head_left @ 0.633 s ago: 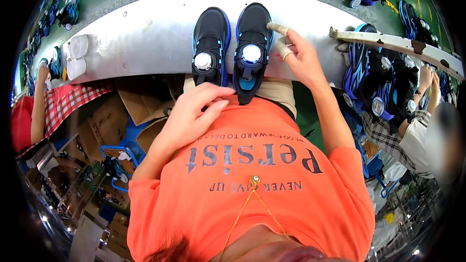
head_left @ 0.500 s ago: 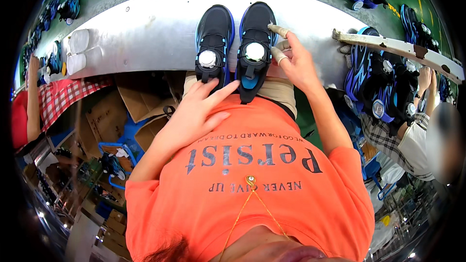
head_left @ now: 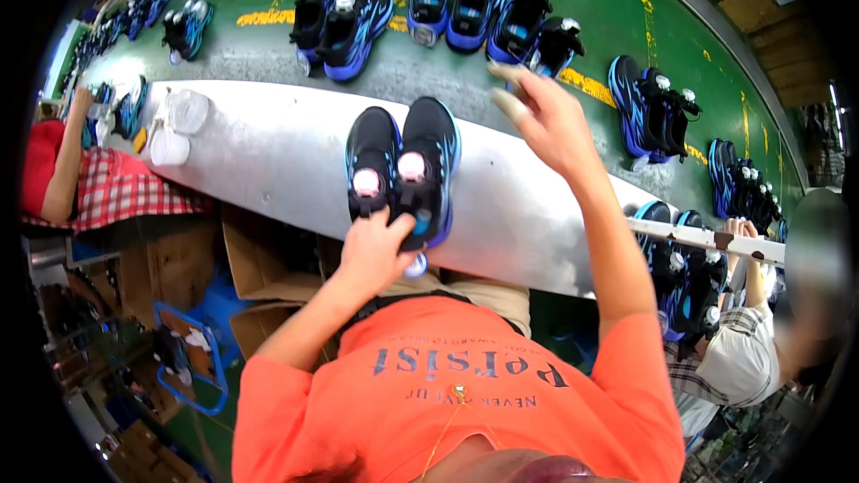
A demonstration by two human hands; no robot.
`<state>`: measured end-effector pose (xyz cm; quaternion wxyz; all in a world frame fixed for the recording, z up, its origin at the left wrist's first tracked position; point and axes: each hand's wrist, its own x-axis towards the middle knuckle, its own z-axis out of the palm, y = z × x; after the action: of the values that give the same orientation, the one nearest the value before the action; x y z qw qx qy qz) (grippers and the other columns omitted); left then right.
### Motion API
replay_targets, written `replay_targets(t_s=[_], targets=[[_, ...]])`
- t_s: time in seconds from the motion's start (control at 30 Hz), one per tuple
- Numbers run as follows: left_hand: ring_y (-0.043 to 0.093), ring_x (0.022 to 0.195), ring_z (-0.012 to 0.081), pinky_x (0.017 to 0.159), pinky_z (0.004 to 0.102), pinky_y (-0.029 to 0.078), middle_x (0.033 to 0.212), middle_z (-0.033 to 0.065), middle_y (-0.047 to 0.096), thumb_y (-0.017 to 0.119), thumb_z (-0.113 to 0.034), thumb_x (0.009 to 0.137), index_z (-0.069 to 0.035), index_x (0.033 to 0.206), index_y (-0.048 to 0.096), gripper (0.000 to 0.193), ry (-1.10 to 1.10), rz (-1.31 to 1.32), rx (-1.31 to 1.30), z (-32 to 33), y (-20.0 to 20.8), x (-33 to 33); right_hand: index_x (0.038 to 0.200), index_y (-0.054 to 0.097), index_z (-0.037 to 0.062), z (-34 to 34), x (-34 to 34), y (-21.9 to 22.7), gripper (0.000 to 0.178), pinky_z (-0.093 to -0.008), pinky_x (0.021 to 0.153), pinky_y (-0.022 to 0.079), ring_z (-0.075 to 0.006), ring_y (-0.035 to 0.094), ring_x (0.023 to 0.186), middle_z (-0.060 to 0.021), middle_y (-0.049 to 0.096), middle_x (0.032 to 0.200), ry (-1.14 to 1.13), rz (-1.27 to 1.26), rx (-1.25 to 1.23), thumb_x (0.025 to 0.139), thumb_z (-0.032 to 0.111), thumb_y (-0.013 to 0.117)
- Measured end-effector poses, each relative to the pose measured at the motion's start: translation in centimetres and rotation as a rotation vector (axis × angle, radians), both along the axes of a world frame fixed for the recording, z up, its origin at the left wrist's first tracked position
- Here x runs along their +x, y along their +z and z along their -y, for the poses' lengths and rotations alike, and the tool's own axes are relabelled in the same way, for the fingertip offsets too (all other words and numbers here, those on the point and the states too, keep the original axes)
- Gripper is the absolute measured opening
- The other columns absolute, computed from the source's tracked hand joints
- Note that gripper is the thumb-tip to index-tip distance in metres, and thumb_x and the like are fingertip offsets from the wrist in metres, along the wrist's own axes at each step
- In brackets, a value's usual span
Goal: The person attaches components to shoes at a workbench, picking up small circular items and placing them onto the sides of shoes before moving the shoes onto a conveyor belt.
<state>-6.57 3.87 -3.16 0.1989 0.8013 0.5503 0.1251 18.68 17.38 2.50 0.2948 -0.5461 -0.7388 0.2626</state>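
Note:
A pair of black sneakers [head_left: 429, 139] with blue-purple soles and round white dials on the laces lies side by side on the metal bench, toes pointing away from me. My left hand [head_left: 371, 255] is at their heels, its thumb and fingers closed on the backs of the shoes. Raised over the bench's far side, my right hand [head_left: 548, 116] holds nothing. Its fingers reach out and are apart, with tan covers on some fingertips. Just beyond it stand similar sneakers [head_left: 519, 22] on the green surface.
More sneaker pairs line the green belt [head_left: 591, 0]. Clear plastic tubs [head_left: 186, 113] sit at the left of the metal bench [head_left: 268, 152]. A white, chipped bar [head_left: 698, 235] crosses the right side. People work on both sides; cardboard boxes [head_left: 259, 259] stand below left.
My right hand has left the right shoe and reached out over the bench's far edge. My left hand has closed on the heels, and the view takes in more of the green belt.

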Motion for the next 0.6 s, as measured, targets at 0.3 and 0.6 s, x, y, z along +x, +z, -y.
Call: replay_targets(t_s=[0.3, 0.6], targets=[[0.059, 0.070, 0.0329, 0.059, 0.0428, 0.049, 0.080, 0.0107, 0.055, 0.079, -0.027, 0.066, -0.013, 0.092, 0.063, 0.033, 0.026, 0.110, 0.008, -0.1, -0.3, 0.7, 0.107, 0.066, 0.0184, -18.3, -8.4, -10.6, 0.055, -0.0421, 0.076, 0.050, -0.0360, 0.062, 0.091, -0.0181, 0.065, 0.092, -0.113, 0.580, 0.196, 0.071, 0.060, 0.069], [0.058, 0.077, 0.0330, 0.065, 0.0429, 0.048, 0.083, 0.0121, 0.054, 0.076, -0.033, 0.072, -0.010, 0.089, 0.061, 0.032, -0.149, 0.199, 0.333, -12.6, 1.5, 0.5, 0.105, 0.066, 0.0156, -9.2, 6.8, -9.4, 0.042, -0.0431, 0.065, 0.049, -0.0326, 0.065, 0.077, -0.0151, 0.067, 0.080, -0.206, 0.489, 0.164, 0.081, 0.050, 0.066]])
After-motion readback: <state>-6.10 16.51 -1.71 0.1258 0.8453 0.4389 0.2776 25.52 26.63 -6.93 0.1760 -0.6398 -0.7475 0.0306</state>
